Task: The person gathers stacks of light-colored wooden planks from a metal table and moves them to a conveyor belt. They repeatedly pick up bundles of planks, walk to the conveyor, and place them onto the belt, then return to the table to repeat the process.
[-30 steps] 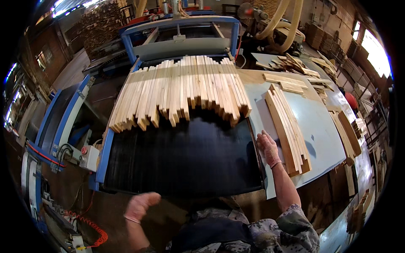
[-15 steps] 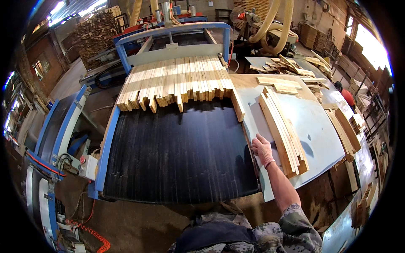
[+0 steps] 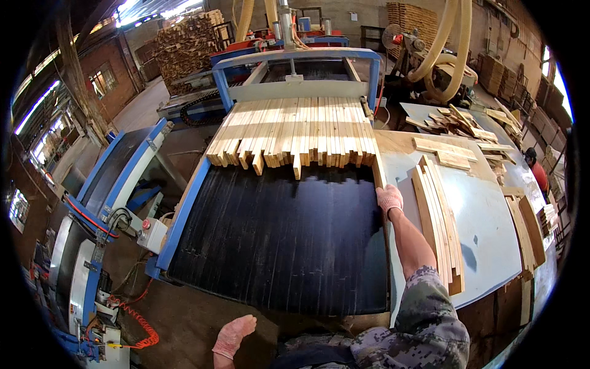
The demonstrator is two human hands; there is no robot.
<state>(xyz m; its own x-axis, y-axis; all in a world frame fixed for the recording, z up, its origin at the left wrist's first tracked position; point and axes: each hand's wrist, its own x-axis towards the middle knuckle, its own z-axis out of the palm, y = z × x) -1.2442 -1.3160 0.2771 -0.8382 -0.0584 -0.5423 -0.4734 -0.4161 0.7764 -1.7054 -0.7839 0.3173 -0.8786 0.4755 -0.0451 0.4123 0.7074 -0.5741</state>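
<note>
My right hand (image 3: 389,199), in a pale knit glove, is closed at the near end of the outermost wooden strip (image 3: 378,170) on the right. That strip reaches closer to me than most of the row beside it. Several pale wooden strips (image 3: 295,126) lie side by side across the black conveyor belt (image 3: 279,240), their near ends uneven. Low in front of the belt's near edge hangs my left hand (image 3: 235,335), also gloved. Its fingers are stretched out toward the right, and it holds nothing.
A blue machine frame (image 3: 298,54) spans the belt's far end. Right of the belt, a pale side table (image 3: 488,234) carries a stack of long boards (image 3: 439,215) and shorter pieces (image 3: 445,147). A control box (image 3: 152,235) with a red button stands left. Further back, a person (image 3: 538,172) wears red.
My right hand has moved forward from the side table's edge to the outermost strip's near end. My left hand has come into view at the bottom. The whole view has shifted.
</note>
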